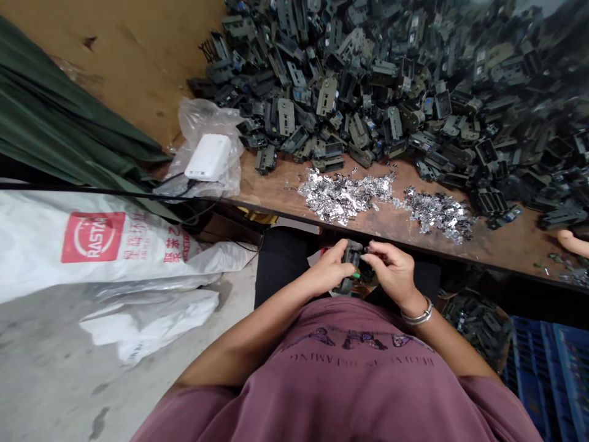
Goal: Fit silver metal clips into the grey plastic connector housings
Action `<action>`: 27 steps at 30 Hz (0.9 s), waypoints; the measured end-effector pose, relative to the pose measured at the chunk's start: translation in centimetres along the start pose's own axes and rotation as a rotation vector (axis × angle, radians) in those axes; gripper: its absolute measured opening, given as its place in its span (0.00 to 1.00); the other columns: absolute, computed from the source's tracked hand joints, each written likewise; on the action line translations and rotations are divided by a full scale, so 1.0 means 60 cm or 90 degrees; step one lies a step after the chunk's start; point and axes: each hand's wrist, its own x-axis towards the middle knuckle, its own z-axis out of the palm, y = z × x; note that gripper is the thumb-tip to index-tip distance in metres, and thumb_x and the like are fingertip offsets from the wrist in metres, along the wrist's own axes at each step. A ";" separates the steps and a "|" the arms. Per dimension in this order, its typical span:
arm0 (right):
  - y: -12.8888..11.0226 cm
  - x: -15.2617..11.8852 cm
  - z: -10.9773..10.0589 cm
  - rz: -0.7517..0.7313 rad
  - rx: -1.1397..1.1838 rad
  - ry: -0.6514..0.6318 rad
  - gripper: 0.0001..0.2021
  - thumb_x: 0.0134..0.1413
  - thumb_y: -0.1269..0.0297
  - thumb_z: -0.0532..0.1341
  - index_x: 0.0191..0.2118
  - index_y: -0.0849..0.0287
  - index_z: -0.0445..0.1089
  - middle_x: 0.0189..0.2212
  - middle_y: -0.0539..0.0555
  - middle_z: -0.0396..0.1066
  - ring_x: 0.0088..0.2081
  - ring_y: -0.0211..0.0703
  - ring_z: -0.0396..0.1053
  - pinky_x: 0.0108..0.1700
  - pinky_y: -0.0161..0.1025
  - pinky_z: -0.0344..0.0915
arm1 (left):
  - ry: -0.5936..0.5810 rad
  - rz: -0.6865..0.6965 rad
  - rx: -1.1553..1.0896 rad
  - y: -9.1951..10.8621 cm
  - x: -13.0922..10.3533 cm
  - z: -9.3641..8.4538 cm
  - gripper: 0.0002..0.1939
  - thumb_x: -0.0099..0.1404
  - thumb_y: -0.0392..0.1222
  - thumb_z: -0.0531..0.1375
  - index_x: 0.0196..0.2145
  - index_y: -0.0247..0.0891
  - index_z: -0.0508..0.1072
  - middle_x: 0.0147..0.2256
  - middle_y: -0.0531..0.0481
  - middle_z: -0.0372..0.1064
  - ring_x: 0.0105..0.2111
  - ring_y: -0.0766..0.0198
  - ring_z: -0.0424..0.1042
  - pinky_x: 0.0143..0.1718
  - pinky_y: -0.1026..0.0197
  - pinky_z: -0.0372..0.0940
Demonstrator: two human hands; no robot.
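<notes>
As the head view shows, the left hand [329, 268] grasps a dark housing [352, 253], whose long axis points roughly toward the table [269, 193]. The right hand [394, 273] is just at its right side, fingertips pinched; whether they hold something, I cannot tell.

One held housing [353, 250]; two metal-piece piles [340, 195] [442, 215]; one white box [209, 158]

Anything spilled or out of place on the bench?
Mildly: shiny metal pieces lie in two loose, untrayed heaps on the wooden tabletop, strays around them. Left, what looks like a white power bank sits on crumpled clear plastic, unlike the parts nearby.
</notes>
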 end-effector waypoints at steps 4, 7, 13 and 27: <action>0.004 -0.001 -0.004 0.033 0.038 0.032 0.08 0.53 0.64 0.68 0.40 0.56 0.75 0.33 0.53 0.80 0.30 0.41 0.78 0.33 0.36 0.76 | -0.029 0.004 -0.158 -0.005 0.002 0.010 0.18 0.47 0.35 0.55 0.39 0.38 0.63 0.32 0.55 0.61 0.30 0.66 0.62 0.31 0.63 0.58; 0.002 0.000 -0.005 -0.008 0.006 0.015 0.05 0.54 0.64 0.68 0.37 0.55 0.76 0.32 0.53 0.80 0.31 0.42 0.78 0.35 0.37 0.76 | -0.020 0.013 -0.141 -0.009 0.002 0.013 0.18 0.47 0.35 0.56 0.38 0.39 0.63 0.32 0.55 0.61 0.31 0.66 0.62 0.31 0.64 0.58; -0.002 0.002 -0.005 -0.050 -0.004 0.012 0.03 0.54 0.65 0.67 0.36 0.55 0.77 0.32 0.53 0.80 0.32 0.43 0.79 0.36 0.38 0.77 | 0.004 0.033 -0.058 -0.013 0.004 0.011 0.14 0.48 0.35 0.56 0.35 0.39 0.63 0.31 0.56 0.60 0.31 0.66 0.60 0.32 0.63 0.58; 0.000 -0.003 -0.006 -0.124 -0.059 -0.024 0.05 0.56 0.68 0.65 0.39 0.55 0.78 0.33 0.53 0.81 0.33 0.44 0.79 0.37 0.40 0.78 | 0.054 0.014 0.104 0.006 -0.003 0.012 0.10 0.50 0.32 0.56 0.31 0.39 0.60 0.27 0.57 0.55 0.30 0.66 0.56 0.30 0.61 0.52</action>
